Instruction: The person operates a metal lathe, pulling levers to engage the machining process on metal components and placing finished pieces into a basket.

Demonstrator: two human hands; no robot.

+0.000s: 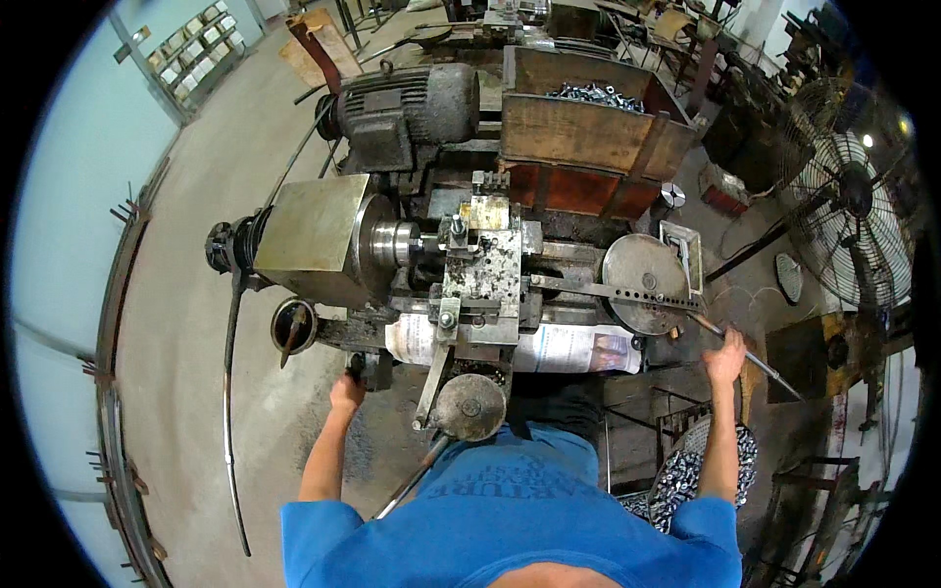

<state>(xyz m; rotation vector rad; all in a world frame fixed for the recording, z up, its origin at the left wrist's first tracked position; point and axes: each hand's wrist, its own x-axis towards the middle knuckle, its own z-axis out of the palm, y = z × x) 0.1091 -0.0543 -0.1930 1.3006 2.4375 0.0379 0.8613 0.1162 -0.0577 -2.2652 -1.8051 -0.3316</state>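
Note:
In front of me stands a small lathe, its headstock (312, 223) at left with a round chuck (392, 243) on its right side. My right hand (723, 361) is closed round a long metal lever (750, 355), which joins a flat bar with a row of holes (627, 294). That bar crosses a round metal disc (642, 274). At the machine's lower left, my left hand (346, 392) is closed at a dark knob (357, 367); its fingertips are partly hidden. Between my hands is the greasy cross slide (480, 284). A smaller round disc (471, 407) sits close to my body.
Behind the lathe are an electric motor (417, 108) and a wooden crate (569, 132) holding small metal parts. A pot (294, 323) hangs at left near a long rod (229, 392). More metal parts (686, 480) fill a basket by my right arm. A fan (853, 191) stands at right.

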